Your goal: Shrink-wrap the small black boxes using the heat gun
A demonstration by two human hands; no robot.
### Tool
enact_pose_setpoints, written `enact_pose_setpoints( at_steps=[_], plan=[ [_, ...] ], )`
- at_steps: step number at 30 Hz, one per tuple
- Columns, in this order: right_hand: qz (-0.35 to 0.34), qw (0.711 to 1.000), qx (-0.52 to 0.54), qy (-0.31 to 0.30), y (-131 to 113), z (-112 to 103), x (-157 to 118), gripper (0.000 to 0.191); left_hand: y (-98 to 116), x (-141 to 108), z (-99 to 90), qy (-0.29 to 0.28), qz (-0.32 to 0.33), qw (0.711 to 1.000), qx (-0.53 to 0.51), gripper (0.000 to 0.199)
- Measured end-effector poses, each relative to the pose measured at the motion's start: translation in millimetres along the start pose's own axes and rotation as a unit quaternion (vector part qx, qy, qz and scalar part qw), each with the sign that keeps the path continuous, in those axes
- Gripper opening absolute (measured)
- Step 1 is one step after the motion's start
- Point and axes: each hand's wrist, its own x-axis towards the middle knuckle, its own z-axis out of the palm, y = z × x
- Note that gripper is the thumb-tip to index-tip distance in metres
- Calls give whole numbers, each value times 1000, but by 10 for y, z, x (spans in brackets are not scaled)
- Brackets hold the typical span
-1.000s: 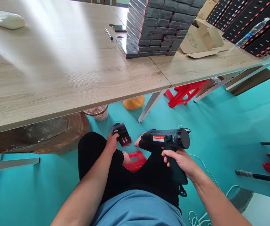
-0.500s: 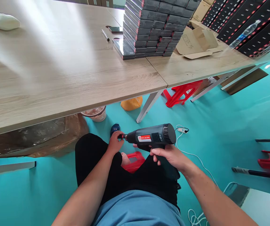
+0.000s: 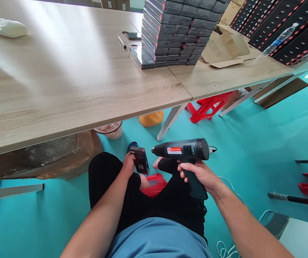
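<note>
Two bare hands work below the edge of a wooden surface (image 3: pixel 84 79). The left hand (image 3: pixel 128 163) has its grip closed on one edge of a small dark box (image 3: pixel 140 160), held out over the floor (image 3: pixel 70 215). The right hand (image 3: pixel 194 172) has its grip wrapped around the handle of a heat gun (image 3: pixel 187 149), whose nozzle points toward the box, near but not touching. On the surface stands a tall stack of similar boxes (image 3: pixel 181 32), with a pen (image 3: pixel 122 42) and a flattened carton (image 3: pixel 224 48) on either side.
</note>
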Motion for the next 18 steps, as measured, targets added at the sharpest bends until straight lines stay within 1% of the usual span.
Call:
enact_pose_setpoints(
  at_steps=[2,3,6,8,9,10,11,13,14,16,17,18],
  plan=[
    [-2,999,23,-47,-43,74,-3,32,52,-11,6,0,-10,1000,-15,29],
    [-5,997,27,-72,-68,110,-18,31,85,-20,4,-12,-28,999,-26,29],
    [3,988,-6,-152,-118,147,-110,26,196,-70,-9,-84,-118,987,-67,37],
    [34,977,-47,-206,-116,89,-184,25,261,-130,-6,-125,-168,974,-89,49],
    [50,972,-64,-222,-106,45,-209,24,285,-164,1,-144,-185,967,-98,57],
    [63,969,-77,-225,-93,1,-219,24,303,-200,14,-160,-196,962,-106,66],
    [70,970,-88,-214,-80,-32,-210,23,314,-234,30,-174,-203,957,-113,74],
    [59,982,-90,-155,-64,-46,-135,21,319,-291,64,-188,-216,951,-115,84],
    [43,989,-80,-120,-66,-22,-74,20,314,-311,79,-188,-223,950,-112,84],
    [5,997,-45,-69,-95,67,60,18,295,-335,98,-186,-243,947,-101,75],
    [-10,998,-28,-60,-120,113,118,17,286,-339,103,-184,-249,946,-96,69],
    [-19,997,-17,-71,-148,148,162,17,279,-340,103,-178,-250,947,-90,62]
  ],
)
